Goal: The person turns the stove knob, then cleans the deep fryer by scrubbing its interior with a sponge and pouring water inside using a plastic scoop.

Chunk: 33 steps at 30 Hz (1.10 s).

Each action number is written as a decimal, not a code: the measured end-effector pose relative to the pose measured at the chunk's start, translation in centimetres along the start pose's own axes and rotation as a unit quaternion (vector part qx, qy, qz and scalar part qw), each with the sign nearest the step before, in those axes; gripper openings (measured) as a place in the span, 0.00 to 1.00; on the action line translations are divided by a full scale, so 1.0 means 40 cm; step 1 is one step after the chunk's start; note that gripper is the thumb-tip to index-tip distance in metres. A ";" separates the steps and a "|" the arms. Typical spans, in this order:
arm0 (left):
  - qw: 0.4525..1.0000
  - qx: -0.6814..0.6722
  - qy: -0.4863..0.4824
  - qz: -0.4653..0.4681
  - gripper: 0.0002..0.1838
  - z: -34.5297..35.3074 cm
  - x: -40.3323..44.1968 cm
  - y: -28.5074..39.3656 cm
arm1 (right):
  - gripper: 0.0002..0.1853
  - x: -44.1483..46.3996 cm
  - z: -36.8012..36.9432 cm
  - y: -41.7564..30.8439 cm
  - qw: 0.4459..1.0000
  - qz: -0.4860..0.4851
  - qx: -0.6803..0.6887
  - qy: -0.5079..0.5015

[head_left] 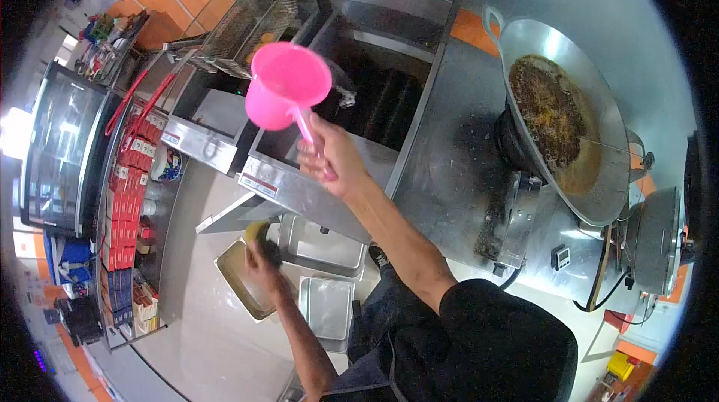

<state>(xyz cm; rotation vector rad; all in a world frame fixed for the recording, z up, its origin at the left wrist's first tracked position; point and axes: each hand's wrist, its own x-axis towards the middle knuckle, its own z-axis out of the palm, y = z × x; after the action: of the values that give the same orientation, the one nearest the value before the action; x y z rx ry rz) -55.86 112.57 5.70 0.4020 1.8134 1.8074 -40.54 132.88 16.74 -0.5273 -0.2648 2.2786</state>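
My right hand (333,155) is closed around the handle of a pink dipper (273,102), holding it above the open well of a steel deep fryer (318,170). The dipper's mouth is tilted, and a bright whitish streak shows beside it over the dark well (389,102). Lower down, my left hand (261,271) grips a yellow and dark scouring sponge (257,233), partly blurred. That hand is over a steel pan (232,267) with brownish content on the floor. More steel pans (327,305) lie beside it.
A large wok (610,95) of brown oil with frying bits stands to the right, near a small timer (561,257). Wire fry baskets (247,24) hang at the upper left. A shelf of red boxes (127,200) and a glass cabinet (64,147) stand left.
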 end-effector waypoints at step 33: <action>0.787 0.442 -0.059 0.427 0.14 0.400 0.281 -0.164 | 0.19 0.230 -0.148 -0.038 0.931 -0.132 0.325 -0.104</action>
<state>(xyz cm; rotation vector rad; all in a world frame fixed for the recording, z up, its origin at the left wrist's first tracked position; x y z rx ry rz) -54.83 131.74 -1.87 1.8957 2.5051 1.1339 -42.61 140.76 9.33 0.0936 0.3023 1.9953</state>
